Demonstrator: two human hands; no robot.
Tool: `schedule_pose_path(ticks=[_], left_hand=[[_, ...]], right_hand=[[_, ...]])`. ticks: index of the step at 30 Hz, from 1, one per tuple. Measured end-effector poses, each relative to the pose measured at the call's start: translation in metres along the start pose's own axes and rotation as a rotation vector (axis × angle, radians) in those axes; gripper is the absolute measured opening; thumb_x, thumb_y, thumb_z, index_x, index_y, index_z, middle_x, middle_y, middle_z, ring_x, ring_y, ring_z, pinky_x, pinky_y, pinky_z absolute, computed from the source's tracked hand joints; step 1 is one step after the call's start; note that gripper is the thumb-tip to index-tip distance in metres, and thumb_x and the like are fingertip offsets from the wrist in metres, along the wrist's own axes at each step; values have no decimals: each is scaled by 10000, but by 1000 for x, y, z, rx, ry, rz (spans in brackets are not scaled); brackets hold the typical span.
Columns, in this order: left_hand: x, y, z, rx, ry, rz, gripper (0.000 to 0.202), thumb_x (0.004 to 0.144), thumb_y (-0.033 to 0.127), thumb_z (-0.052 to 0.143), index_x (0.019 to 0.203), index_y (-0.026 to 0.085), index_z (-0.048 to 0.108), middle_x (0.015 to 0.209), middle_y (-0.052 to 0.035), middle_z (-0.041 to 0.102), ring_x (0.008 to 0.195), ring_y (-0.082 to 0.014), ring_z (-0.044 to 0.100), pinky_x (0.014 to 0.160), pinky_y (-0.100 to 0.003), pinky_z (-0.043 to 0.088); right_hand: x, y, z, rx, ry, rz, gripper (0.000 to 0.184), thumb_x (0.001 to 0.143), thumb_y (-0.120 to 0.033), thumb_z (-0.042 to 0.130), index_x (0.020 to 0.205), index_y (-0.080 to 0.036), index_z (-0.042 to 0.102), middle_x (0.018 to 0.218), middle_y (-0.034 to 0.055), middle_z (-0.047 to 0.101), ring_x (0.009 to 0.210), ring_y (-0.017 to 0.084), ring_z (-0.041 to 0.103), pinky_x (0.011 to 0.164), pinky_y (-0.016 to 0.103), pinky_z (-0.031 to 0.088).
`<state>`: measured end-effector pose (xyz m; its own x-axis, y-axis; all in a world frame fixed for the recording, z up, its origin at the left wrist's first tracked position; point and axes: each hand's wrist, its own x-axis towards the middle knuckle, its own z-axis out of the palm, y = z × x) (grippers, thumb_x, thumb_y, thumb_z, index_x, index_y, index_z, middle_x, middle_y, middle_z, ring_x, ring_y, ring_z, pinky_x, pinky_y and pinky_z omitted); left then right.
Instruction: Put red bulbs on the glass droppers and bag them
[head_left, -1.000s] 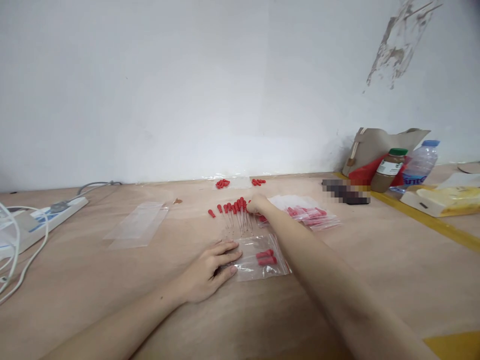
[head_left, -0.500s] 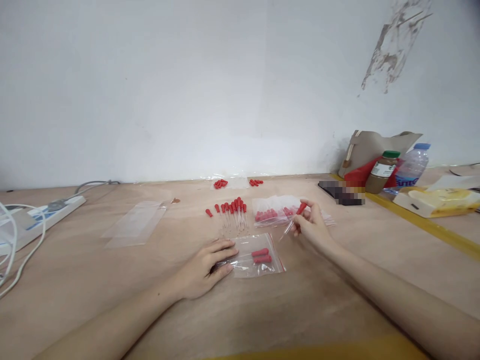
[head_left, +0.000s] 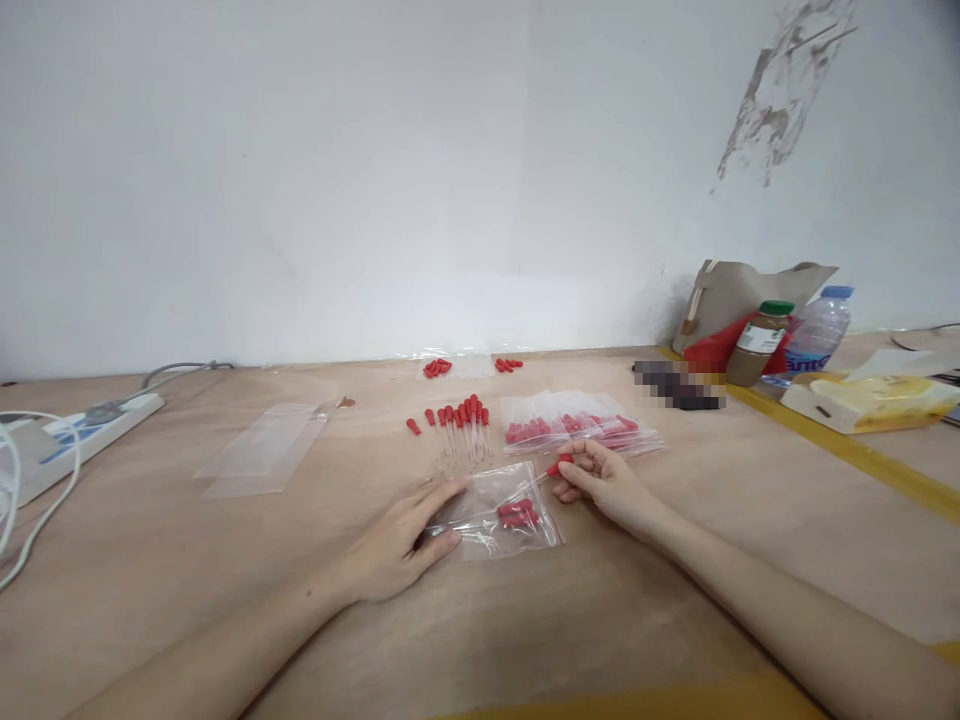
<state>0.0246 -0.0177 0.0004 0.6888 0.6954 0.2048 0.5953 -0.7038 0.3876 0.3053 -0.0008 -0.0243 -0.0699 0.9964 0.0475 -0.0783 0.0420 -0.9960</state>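
A clear zip bag (head_left: 487, 543) lies flat before me, with red-bulbed glass droppers (head_left: 519, 514) inside it. My left hand (head_left: 401, 535) rests on the bag's left end, thumb and fingers stretched apart. Between the fingertips of my right hand (head_left: 600, 480) is the red bulb of another dropper (head_left: 561, 464). Its thin tube points left into the bag's right-hand mouth; where the tip lies is hard to make out. Behind the bag lies a group of loose droppers (head_left: 469, 415). Filled zip bags (head_left: 566, 425) are stacked beyond my right hand.
Flat clear bags (head_left: 262, 450) lie at left, near a power strip (head_left: 90, 440) with white cables. Red bulbs (head_left: 437, 369) sit along the wall. At right are a dark pixelated object (head_left: 679, 385), a green-capped bottle (head_left: 759, 345), a water bottle (head_left: 821, 325) and a tissue pack (head_left: 870, 400).
My right hand has moved left and nearer, bringing the dropper's tube to the bag's mouth. The droppers in the bag have shifted slightly. My left hand stays on the bag.
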Motion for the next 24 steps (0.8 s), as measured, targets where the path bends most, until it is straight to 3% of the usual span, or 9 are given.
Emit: schedule_pose_path(ticks=[4, 8, 12, 15, 19, 24], left_hand=[[0, 0, 1, 4, -7, -8, 484, 880, 337, 406, 1337, 258, 270, 1348, -51, 382, 1200, -227, 383, 987, -407, 341], [-1, -1, 2, -4, -16, -22, 484, 881, 339, 405, 1338, 256, 266, 1340, -50, 389, 1195, -219, 388, 979, -393, 353], [-1, 0, 1, 2, -16, -26, 478, 881, 342, 406, 1333, 256, 278, 1346, -46, 383, 1204, -223, 377, 993, -395, 338], [-1, 1, 1, 3, -17, -23, 473, 880, 336, 410, 1330, 256, 286, 1340, -43, 391, 1201, -218, 381, 994, -393, 339], [0, 0, 1, -2, 2, 6, 478, 879, 335, 415, 1332, 256, 285, 1343, -43, 390, 1200, -220, 384, 991, -406, 341], [1, -3, 3, 13, 5, 18, 420, 877, 342, 416, 1288, 259, 381, 1316, -37, 425, 1199, -215, 385, 1000, -402, 331]], right_hand=[[-3, -1, -3, -281, -117, -89, 253, 651, -345, 649, 785, -164, 535, 526, -58, 503, 457, 69, 453, 449, 195, 357], [1, 1, 3, -484, -66, -239, 171, 648, -288, 646, 764, -166, 617, 571, -32, 515, 493, 81, 415, 466, 204, 330], [4, 3, 11, -564, -60, -278, 158, 655, -261, 626, 784, -171, 639, 589, -15, 542, 507, 97, 436, 478, 214, 339], [4, 3, 15, -587, -59, -244, 149, 661, -273, 613, 754, -159, 638, 595, -2, 560, 518, 103, 464, 480, 219, 346], [0, -2, 18, -384, -186, -79, 285, 716, -374, 558, 891, -150, 581, 592, -15, 565, 451, 82, 463, 435, 208, 346], [-4, -8, 15, -246, -238, 99, 403, 730, -452, 525, 1014, -181, 434, 542, -71, 511, 330, 45, 368, 299, 157, 235]])
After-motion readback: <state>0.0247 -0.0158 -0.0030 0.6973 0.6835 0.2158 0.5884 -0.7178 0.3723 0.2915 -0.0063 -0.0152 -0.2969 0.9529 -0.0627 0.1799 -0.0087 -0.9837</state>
